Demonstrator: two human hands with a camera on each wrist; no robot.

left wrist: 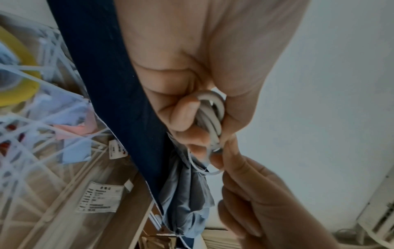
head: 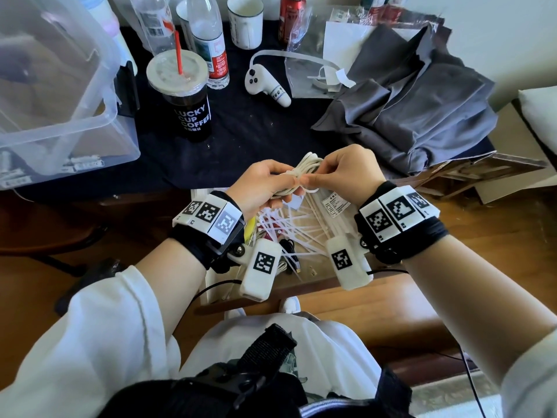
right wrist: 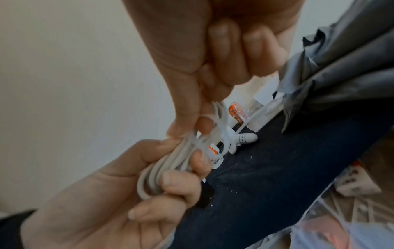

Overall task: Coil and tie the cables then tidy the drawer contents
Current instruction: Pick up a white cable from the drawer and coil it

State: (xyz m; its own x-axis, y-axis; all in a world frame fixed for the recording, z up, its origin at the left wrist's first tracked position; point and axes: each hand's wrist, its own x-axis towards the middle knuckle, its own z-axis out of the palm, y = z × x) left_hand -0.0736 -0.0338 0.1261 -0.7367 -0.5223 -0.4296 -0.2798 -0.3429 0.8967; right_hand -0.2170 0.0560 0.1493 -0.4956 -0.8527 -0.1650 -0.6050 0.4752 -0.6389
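Note:
A coiled white cable (head: 304,170) is held in the air over the open drawer (head: 319,282). My left hand (head: 265,188) grips the bundle, fingers curled round its loops (left wrist: 210,116) (right wrist: 164,170). My right hand (head: 340,173) pinches a thin white zip tie (right wrist: 202,143) that wraps the coil's middle; its loop (left wrist: 208,171) shows below the left fingers. Both hands touch at the coil. The drawer below holds several loose white zip ties (head: 289,227) and a black cable (head: 289,248).
On the dark tablecloth (head: 256,137) stand a coffee cup (head: 184,95), bottles (head: 208,37), a white mug (head: 244,21), a red can (head: 291,16) and a white controller (head: 265,86). A clear bin (head: 60,86) sits left, grey cloth (head: 422,110) right. Yellow tape (left wrist: 19,67) lies in the drawer.

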